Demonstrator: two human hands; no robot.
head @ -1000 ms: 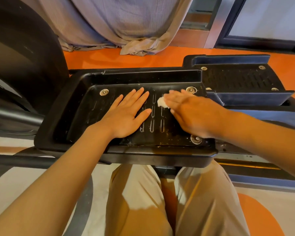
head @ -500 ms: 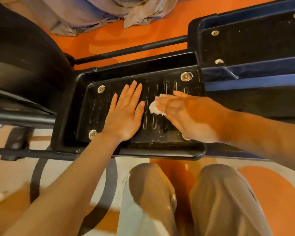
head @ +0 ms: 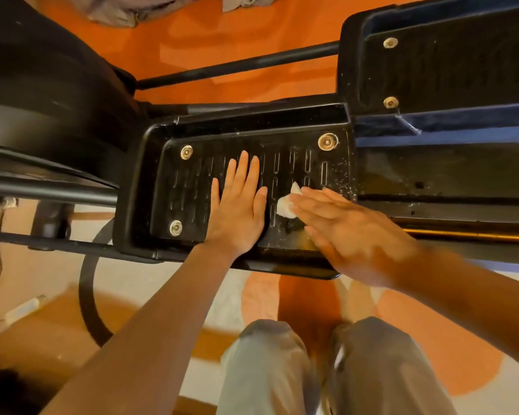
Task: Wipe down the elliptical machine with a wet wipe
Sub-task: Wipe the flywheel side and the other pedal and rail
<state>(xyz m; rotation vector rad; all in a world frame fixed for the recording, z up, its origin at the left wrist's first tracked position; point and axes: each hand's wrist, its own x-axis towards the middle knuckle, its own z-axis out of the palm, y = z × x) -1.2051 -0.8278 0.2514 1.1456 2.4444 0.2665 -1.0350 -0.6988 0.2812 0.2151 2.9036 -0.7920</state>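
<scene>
The black foot pedal (head: 189, 193) of the elliptical machine lies in front of me, ribbed with slots and bolted at its corners. My left hand (head: 237, 211) rests flat on the pedal's middle, fingers straight. My right hand (head: 351, 235) lies to its right with straight fingers pressing a small crumpled white wet wipe (head: 286, 203) against the pedal surface. Only the wipe's left end shows beyond my fingertips. White specks dot the pedal's right edge.
A second pedal (head: 450, 67) sits higher at the upper right. The black flywheel housing (head: 42, 94) fills the left. A black rail (head: 237, 65) crosses the orange floor behind. My knees in beige trousers (head: 327, 369) are below the pedal.
The camera has tilted further down and closer. My right hand with the wipe has slid toward the pedal's near right part. My left hand stays flat on the pedal.
</scene>
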